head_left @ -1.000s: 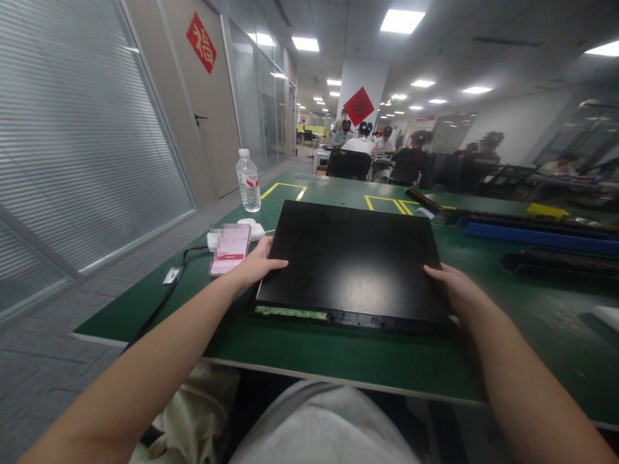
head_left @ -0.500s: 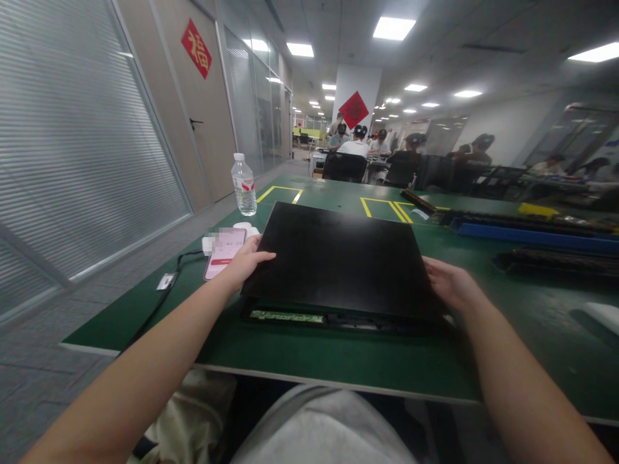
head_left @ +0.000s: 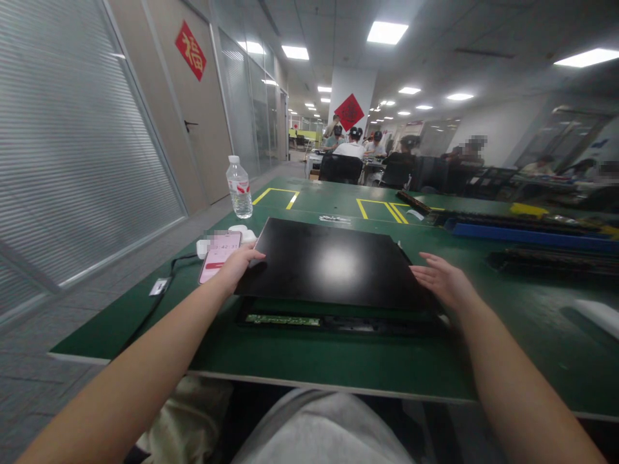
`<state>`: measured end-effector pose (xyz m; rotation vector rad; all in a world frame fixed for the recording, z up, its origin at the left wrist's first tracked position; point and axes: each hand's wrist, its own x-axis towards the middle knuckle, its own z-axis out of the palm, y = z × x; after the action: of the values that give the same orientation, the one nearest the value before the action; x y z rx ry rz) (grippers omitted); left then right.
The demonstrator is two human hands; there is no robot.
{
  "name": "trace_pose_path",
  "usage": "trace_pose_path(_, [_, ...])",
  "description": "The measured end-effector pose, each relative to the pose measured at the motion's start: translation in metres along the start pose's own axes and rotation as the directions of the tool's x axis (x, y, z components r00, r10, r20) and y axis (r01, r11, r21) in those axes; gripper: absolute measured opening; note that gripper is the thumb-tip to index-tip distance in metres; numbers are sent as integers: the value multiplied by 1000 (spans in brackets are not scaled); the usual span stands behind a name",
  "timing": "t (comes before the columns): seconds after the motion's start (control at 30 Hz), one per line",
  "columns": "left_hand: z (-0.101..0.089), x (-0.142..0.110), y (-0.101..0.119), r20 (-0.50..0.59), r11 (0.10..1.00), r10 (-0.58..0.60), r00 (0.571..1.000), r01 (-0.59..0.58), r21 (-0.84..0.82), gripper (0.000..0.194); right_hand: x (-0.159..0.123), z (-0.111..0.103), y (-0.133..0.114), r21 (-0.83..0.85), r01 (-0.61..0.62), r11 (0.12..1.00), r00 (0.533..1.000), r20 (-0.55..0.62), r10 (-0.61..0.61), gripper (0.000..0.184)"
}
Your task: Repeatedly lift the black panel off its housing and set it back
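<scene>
A flat black glossy screen panel (head_left: 309, 258) lies in front of me, a bright light reflected in its surface. My left hand (head_left: 240, 263) pinches its left edge, thumb on top and the other fingers hidden beneath. At the right edge, my right hand (head_left: 445, 278) has its fingers stretched out, their tips at the panel's side; it is not wrapped round it. Along the near side, partly under the panel, shows a black frame (head_left: 372, 325) with a narrow green circuit board (head_left: 283, 320).
Left of the panel are a phone (head_left: 220, 256), a white case (head_left: 242, 233), a cable (head_left: 157, 308) and a water bottle (head_left: 239, 190). Black strips and a blue strip (head_left: 522, 236) lie at the right on the green table (head_left: 338, 367). Several people sit farther back.
The far side of the panel has come down, so it lies flatter. My right hand's fingers have opened out beside its edge, while my left hand keeps its hold.
</scene>
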<state>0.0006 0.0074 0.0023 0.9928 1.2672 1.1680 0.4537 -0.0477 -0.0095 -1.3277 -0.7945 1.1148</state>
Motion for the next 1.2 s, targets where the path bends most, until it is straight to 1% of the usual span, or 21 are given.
trace_pose_path(0.1, [0, -1, 1, -9, 1000, -11, 1000, 11, -13, 44, 0, 0, 1, -45, -6, 999, 1000, 3, 6, 34])
trace_pose_path(0.27, [-2, 0, 1, -23, 999, 31, 999, -31, -13, 35, 0, 0, 0, -82, 21, 996, 1000, 17, -20, 35])
trace_pose_path(0.37, [-2, -1, 2, -7, 999, 35, 999, -35, -7, 37, 0, 0, 0, -125, 38, 991, 999, 15, -36, 37])
trace_pose_path(0.47, [0, -4, 3, 42, 999, 24, 999, -22, -39, 42, 0, 0, -1, -157, 32, 987, 999, -18, -35, 36])
trace_pose_path(0.57, [2, -9, 4, 100, 999, -2, 995, 7, -51, 43, 0, 0, 0, -149, 22, 989, 998, -59, -31, 35])
trace_pose_path(0.73, [2, -13, 4, 155, 999, -11, 988, 17, -40, 49, 4, -4, 3, -172, -12, 985, 996, -92, -4, 34])
trace_pose_path(0.93, [3, -12, -2, 217, 997, 1, 976, 17, -78, 62, 6, -5, 4, -238, -30, 971, 988, -156, -8, 25])
trace_pose_path(1.07, [3, -11, -5, 282, 997, -10, 959, 30, -70, 53, 5, -2, 3, -273, -37, 961, 977, -211, -22, 22])
trace_pose_path(1.2, [3, -12, -5, 328, 998, -18, 945, 35, -46, 47, 5, -2, 3, -285, -28, 958, 974, -225, -38, 20])
